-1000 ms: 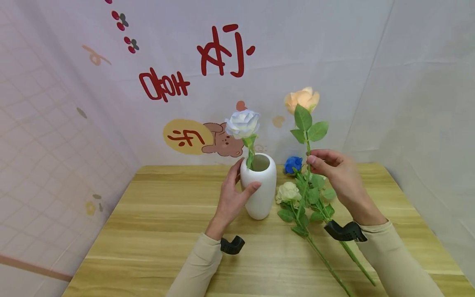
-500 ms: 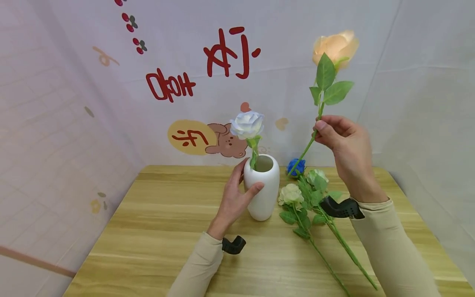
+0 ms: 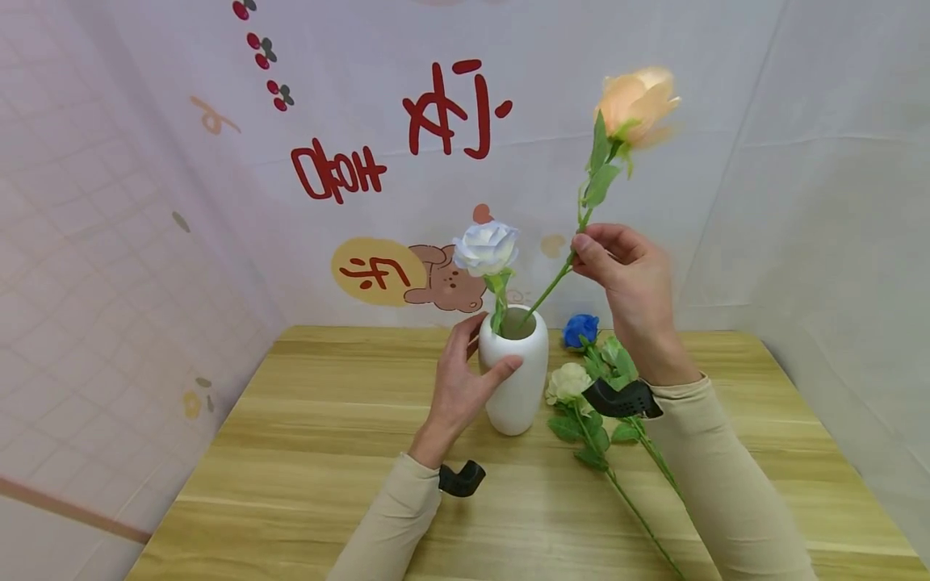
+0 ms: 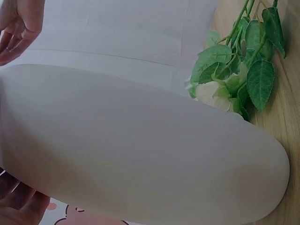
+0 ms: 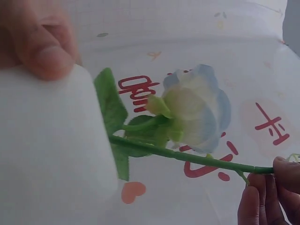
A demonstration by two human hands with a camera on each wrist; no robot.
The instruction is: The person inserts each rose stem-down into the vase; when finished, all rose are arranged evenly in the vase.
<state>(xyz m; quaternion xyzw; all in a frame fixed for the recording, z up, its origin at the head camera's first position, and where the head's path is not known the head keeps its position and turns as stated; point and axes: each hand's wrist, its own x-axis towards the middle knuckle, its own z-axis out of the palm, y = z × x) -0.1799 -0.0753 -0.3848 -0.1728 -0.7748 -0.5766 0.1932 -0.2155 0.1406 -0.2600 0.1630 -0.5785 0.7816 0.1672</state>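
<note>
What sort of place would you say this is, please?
Probably an indoor booth set up for recording: a creased, printed backdrop hangs behind and beside a table, and black wrist mounts are in view.

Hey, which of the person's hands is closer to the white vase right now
Left. The left hand grips the white vase; the right hand is apart from it, above and to the right, pinching the peach rose's stem.
</note>
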